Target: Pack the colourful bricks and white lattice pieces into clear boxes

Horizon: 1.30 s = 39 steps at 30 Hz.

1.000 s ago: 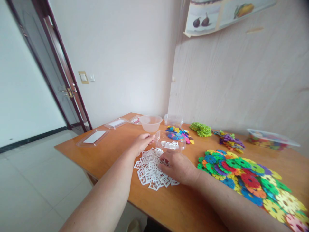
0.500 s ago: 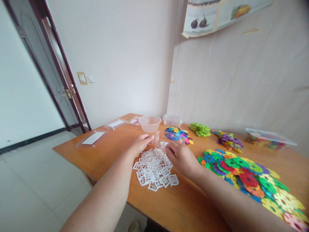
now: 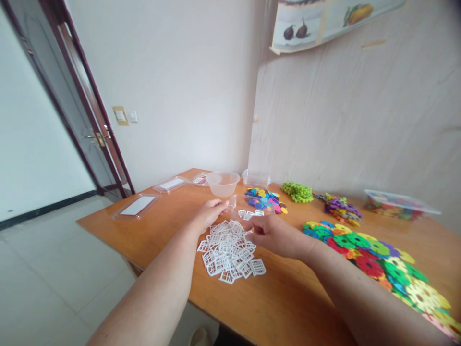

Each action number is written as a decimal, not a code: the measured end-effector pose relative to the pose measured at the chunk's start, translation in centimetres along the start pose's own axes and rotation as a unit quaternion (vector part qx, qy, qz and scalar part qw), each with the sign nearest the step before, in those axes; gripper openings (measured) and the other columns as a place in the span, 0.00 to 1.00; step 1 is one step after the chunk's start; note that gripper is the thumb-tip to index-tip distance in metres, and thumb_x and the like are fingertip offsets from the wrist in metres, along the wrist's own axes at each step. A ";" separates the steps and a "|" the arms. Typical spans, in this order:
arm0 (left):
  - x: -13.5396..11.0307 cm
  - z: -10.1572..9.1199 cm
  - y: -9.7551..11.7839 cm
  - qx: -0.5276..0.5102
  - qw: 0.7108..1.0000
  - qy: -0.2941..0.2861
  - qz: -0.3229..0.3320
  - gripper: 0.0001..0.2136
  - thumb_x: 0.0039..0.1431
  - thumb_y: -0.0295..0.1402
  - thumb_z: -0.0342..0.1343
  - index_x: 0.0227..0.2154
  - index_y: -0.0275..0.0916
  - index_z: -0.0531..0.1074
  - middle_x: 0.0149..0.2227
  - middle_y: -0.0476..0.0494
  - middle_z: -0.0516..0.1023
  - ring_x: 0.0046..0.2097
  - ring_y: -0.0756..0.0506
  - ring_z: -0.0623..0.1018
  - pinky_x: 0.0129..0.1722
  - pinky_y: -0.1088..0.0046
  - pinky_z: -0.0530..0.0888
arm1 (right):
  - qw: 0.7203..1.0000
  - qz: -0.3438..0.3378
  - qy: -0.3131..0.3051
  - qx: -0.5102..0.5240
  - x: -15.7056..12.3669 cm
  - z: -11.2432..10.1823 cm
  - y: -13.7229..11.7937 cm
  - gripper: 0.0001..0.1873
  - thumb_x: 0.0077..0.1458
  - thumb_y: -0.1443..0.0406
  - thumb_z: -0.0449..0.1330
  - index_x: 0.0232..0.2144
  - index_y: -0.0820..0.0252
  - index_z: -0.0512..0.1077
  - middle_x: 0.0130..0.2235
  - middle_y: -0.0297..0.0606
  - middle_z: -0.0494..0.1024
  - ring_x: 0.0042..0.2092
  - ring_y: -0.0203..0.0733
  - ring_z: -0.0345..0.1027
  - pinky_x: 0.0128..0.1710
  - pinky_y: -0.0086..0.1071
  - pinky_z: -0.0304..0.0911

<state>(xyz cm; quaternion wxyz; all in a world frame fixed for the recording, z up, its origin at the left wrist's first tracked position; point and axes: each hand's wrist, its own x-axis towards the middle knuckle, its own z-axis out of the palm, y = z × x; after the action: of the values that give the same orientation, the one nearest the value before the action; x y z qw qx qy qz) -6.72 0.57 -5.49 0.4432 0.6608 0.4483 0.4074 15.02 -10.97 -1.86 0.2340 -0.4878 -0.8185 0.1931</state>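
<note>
My left hand (image 3: 212, 215) grips the left rim of a small clear plastic box (image 3: 268, 204) between thumb and fingers. A few white window-shaped plastic pieces (image 3: 250, 215) lie inside the box. My right hand (image 3: 268, 233) hovers just in front of it, over the right side of a pile of white lattice pieces (image 3: 228, 250). Its index finger and thumb are apart, and I see nothing between them; the other fingers are curled and partly hidden. The pile rests on the wooden table (image 3: 288, 298), between my forearms.
Behind the box are a translucent bowl (image 3: 222, 185), stacked clear containers (image 3: 255, 179) and colourful discs (image 3: 262, 194). Clear lids (image 3: 135, 206) lie left. Green pieces (image 3: 297, 191), purple pieces (image 3: 340, 209), a filled tub (image 3: 399, 206) and flower-shaped discs (image 3: 370, 264) stand right.
My right hand has drawn back from the box toward the pile, and its fingers have parted. More white pieces now show in the box. My left hand stays on the rim.
</note>
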 end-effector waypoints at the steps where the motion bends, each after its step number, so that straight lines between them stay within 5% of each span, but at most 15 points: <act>1: 0.0 0.0 0.0 0.000 1.000 -0.001 0.000 0.22 0.51 0.54 0.58 0.30 0.36 0.75 0.33 0.42 0.80 0.38 0.44 0.77 0.43 0.67 0.70 | 0.999 0.002 -0.043 -0.003 -0.2 0.1 -0.2 0.10 0.54 0.62 0.60 0.39 0.55 0.77 0.28 0.30 0.74 0.28 0.34 0.65 0.26 0.26 0.54; 5: -0.1 0.1 0.1 -0.003 1.000 -0.001 0.002 0.22 0.51 0.54 0.58 0.30 0.36 0.75 0.34 0.41 0.81 0.38 0.44 0.77 0.43 0.67 0.70 | 0.992 0.004 -0.126 -0.026 -0.4 0.6 -0.3 0.15 0.50 0.62 0.63 0.43 0.53 0.77 0.33 0.31 0.77 0.31 0.35 0.67 0.28 0.26 0.56; 17: 0.1 0.0 -0.1 -0.005 1.000 -0.004 0.000 0.22 0.51 0.54 0.58 0.30 0.36 0.75 0.33 0.42 0.81 0.38 0.44 0.77 0.44 0.66 0.70 | 0.993 0.002 -0.112 0.030 -0.3 0.1 0.0 0.02 0.51 0.66 0.59 0.28 0.59 0.71 0.27 0.29 0.71 0.29 0.32 0.62 0.27 0.25 0.54; 28: 0.2 0.0 -0.2 0.000 1.000 0.003 0.010 0.21 0.50 0.53 0.59 0.28 0.37 0.74 0.30 0.45 0.78 0.37 0.44 0.76 0.42 0.68 0.69 | 0.978 0.080 0.175 0.082 1.3 -1.4 2.2 0.08 0.56 0.62 0.56 0.38 0.58 0.69 0.26 0.31 0.72 0.27 0.34 0.64 0.26 0.27 0.55; 33: 0.0 0.0 0.0 0.003 1.000 0.000 0.007 0.21 0.51 0.54 0.58 0.29 0.37 0.75 0.31 0.44 0.79 0.37 0.44 0.76 0.42 0.68 0.69 | 0.998 0.037 0.057 0.016 0.6 -1.0 1.2 0.05 0.53 0.65 0.57 0.30 0.59 0.72 0.25 0.30 0.71 0.26 0.32 0.61 0.24 0.26 0.52; 39: -0.2 0.0 0.3 0.008 1.000 -0.005 0.007 0.21 0.52 0.53 0.57 0.29 0.37 0.75 0.32 0.43 0.79 0.37 0.44 0.76 0.42 0.67 0.70 | 0.995 0.052 -0.055 -0.070 -0.1 0.2 -0.1 0.16 0.52 0.65 0.58 0.44 0.53 0.76 0.27 0.31 0.75 0.26 0.33 0.63 0.24 0.26 0.49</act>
<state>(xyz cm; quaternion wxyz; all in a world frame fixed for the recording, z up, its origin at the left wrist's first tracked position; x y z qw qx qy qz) -6.69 0.27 -5.19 0.4373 0.6693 0.4450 0.4034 14.86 -11.17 -1.98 0.1435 -0.5337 -0.8149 0.1745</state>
